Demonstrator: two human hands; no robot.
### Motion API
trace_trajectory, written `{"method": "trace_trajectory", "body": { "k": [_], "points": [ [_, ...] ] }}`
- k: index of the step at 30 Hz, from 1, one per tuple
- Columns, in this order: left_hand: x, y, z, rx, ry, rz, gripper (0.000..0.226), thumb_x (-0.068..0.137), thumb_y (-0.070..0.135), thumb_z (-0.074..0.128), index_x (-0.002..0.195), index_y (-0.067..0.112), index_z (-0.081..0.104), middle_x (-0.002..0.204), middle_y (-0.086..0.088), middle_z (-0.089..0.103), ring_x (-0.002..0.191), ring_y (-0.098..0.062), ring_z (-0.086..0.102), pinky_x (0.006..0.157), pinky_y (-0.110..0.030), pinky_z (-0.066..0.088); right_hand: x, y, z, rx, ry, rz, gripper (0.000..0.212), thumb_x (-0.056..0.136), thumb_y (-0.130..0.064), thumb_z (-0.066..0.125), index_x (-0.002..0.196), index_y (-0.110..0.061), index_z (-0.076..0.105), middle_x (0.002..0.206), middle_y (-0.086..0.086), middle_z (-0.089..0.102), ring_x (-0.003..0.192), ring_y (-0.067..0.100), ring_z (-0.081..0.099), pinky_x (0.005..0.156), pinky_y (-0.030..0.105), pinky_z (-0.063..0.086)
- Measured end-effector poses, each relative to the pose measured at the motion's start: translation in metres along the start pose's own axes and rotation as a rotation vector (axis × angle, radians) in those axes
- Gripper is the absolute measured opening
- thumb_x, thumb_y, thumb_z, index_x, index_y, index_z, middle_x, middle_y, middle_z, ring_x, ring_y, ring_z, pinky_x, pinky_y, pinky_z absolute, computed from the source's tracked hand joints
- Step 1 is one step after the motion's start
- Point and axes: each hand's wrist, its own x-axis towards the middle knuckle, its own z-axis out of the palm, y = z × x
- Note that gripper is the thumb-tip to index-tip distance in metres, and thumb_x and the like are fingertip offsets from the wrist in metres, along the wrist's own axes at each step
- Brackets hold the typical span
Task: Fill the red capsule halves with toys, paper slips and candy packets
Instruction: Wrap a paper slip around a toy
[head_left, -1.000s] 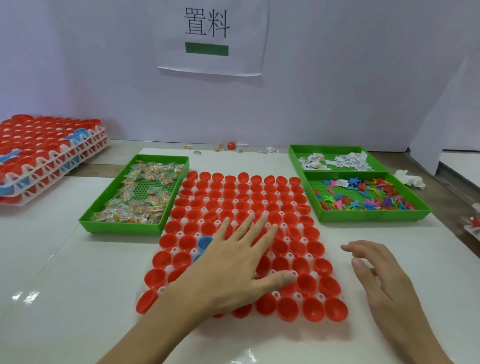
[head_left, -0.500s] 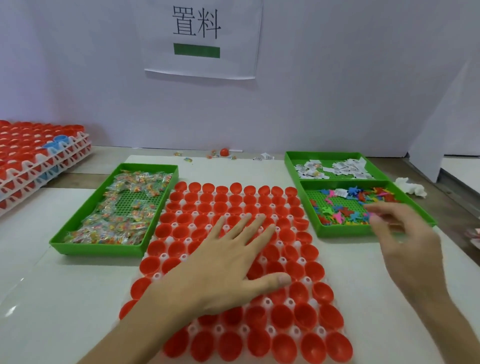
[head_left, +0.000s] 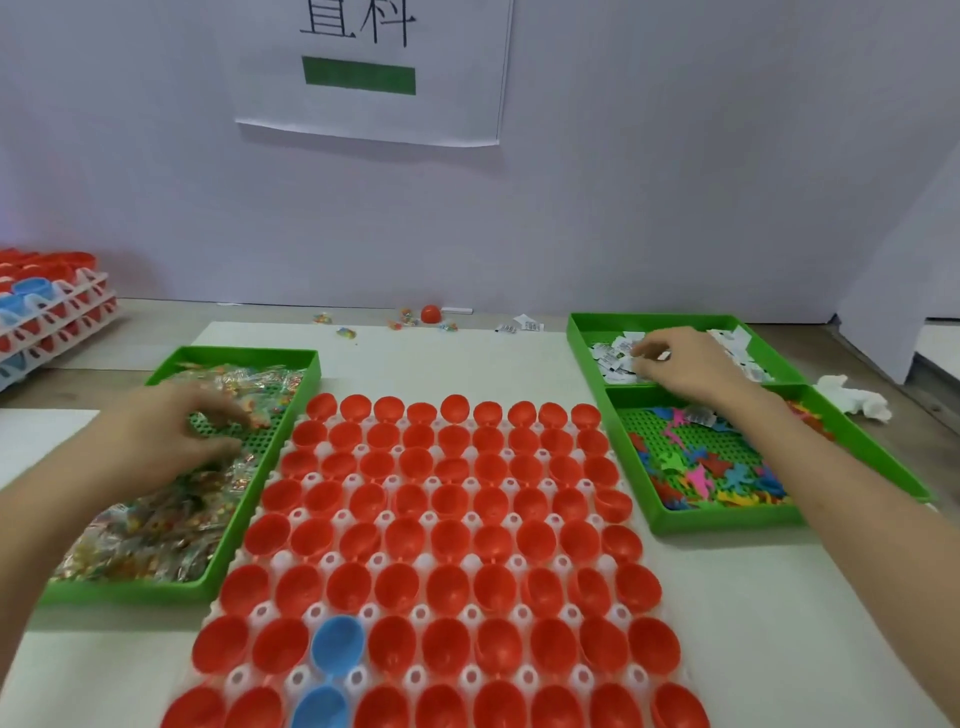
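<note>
Your left hand (head_left: 171, 431), fingers curled, dips into candy packets (head_left: 156, 519) at the worktop's left edge; your right hand (head_left: 680, 364) pinches paper slips (head_left: 615, 356) far right, red capsule halves (head_left: 441, 525) between.

Three green trays: one (head_left: 306, 371) under the left fingers (head_left: 228, 410), one (head_left: 579, 332) under the right fingers (head_left: 647, 351), one (head_left: 727, 519) nearer than those. One rack (head_left: 470, 561) between the fingers, eight cups per row, seven rows in view; two cups blue (head_left: 337, 644), the rest red (head_left: 447, 587). One loose red half (head_left: 430, 314) beyond. Two hands.
</note>
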Motion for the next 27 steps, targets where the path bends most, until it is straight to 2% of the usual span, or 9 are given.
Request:
{"method": "trace_trajectory", "body": {
  "k": [3, 7, 10, 12, 14, 17, 20, 24, 27],
  "points": [
    [0.007, -0.001, 0.004, -0.036, 0.026, -0.017, 0.037, 0.072, 0.02, 0.089, 0.076, 0.047, 0.065, 0.087, 0.013, 0.066, 0.069, -0.007, 0.06, 0.058, -0.027, 0.039, 0.01, -0.005, 0.002, -0.028, -0.023, 0.03, 0.016, 0.083, -0.011, 0.076, 0.098, -0.016, 0.073, 0.095, 0.003, 0.069, 0.073, 0.003, 0.056, 0.057, 0.018, 0.036],
    [0.01, -0.001, 0.008, -0.093, 0.081, -0.042, 0.033, 0.072, 0.013, 0.089, 0.07, 0.04, 0.071, 0.072, 0.011, 0.069, 0.068, -0.014, 0.062, 0.061, -0.031, 0.044, 0.013, -0.008, -0.002, -0.003, -0.004, 0.042, 0.025, 0.076, -0.003, 0.078, 0.092, -0.02, 0.071, 0.081, -0.002, 0.065, 0.07, 0.005, 0.056, 0.055, 0.018, 0.036],
    [0.009, 0.001, 0.011, -0.162, 0.154, -0.039, 0.034, 0.075, 0.011, 0.087, 0.071, 0.038, 0.067, 0.068, 0.007, 0.069, 0.069, -0.017, 0.064, 0.067, -0.035, 0.049, 0.012, -0.004, -0.006, 0.006, 0.01, 0.063, 0.031, 0.077, 0.002, 0.071, 0.096, -0.024, 0.07, 0.089, 0.0, 0.063, 0.077, 0.012, 0.058, 0.058, 0.02, 0.038],
    [0.007, 0.004, 0.012, -0.206, 0.229, -0.022, 0.032, 0.078, 0.012, 0.084, 0.074, 0.038, 0.067, 0.069, 0.006, 0.069, 0.069, -0.015, 0.063, 0.065, -0.032, 0.047, 0.012, -0.003, -0.004, -0.038, 0.059, 0.038, 0.031, 0.081, -0.001, 0.068, 0.103, -0.023, 0.071, 0.1, 0.001, 0.062, 0.089, 0.017, 0.058, 0.069, 0.025, 0.042],
    [0.004, 0.009, 0.013, -0.247, 0.304, 0.008, 0.027, 0.079, 0.017, 0.083, 0.076, 0.039, 0.067, 0.073, 0.008, 0.069, 0.068, -0.015, 0.062, 0.063, -0.03, 0.046, 0.01, -0.009, 0.0, -0.01, 0.077, -0.043, 0.025, 0.086, -0.011, 0.069, 0.109, -0.022, 0.071, 0.101, -0.002, 0.061, 0.09, 0.015, 0.057, 0.076, 0.027, 0.041],
    [-0.002, 0.022, 0.011, -0.355, 0.383, 0.062, 0.022, 0.079, 0.021, 0.083, 0.079, 0.038, 0.069, 0.076, 0.008, 0.069, 0.058, -0.01, 0.054, 0.056, -0.028, 0.044, 0.003, -0.024, 0.01, -0.008, -0.069, -0.117, 0.014, 0.089, -0.028, 0.073, 0.103, -0.026, 0.069, 0.094, -0.005, 0.064, 0.083, 0.011, 0.059, 0.07, 0.026, 0.041],
    [-0.009, 0.042, 0.008, -0.489, 0.411, 0.115, 0.018, 0.08, 0.02, 0.082, 0.081, 0.034, 0.071, 0.076, 0.007, 0.07, 0.05, -0.006, 0.05, 0.048, -0.02, 0.042, 0.003, -0.029, 0.015, -0.003, -0.047, -0.074, 0.011, 0.087, -0.018, 0.076, 0.088, -0.026, 0.068, 0.089, -0.002, 0.067, 0.077, 0.008, 0.06, 0.062, 0.023, 0.042],
    [-0.023, 0.068, 0.011, -0.606, 0.376, 0.164, 0.02, 0.08, 0.014, 0.081, 0.084, 0.031, 0.072, 0.079, 0.012, 0.071, 0.059, -0.008, 0.064, 0.059, -0.03, 0.055, 0.003, -0.03, 0.013, 0.051, -0.011, -0.014, 0.023, 0.084, -0.002, 0.071, 0.096, -0.021, 0.072, 0.081, -0.001, 0.066, 0.065, 0.006, 0.056, 0.053, 0.018, 0.037],
    [-0.031, 0.078, 0.016, -0.642, 0.363, 0.208, 0.023, 0.079, 0.007, 0.081, 0.086, 0.028, 0.074, 0.08, 0.009, 0.072, 0.072, -0.004, 0.069, 0.068, -0.017, 0.056, 0.004, -0.028, 0.012, 0.022, -0.011, 0.002, 0.025, 0.085, 0.002, 0.068, 0.099, -0.018, 0.076, 0.081, -0.002, 0.065, 0.065, 0.004, 0.054, 0.054, 0.016, 0.036]
  ]
}}
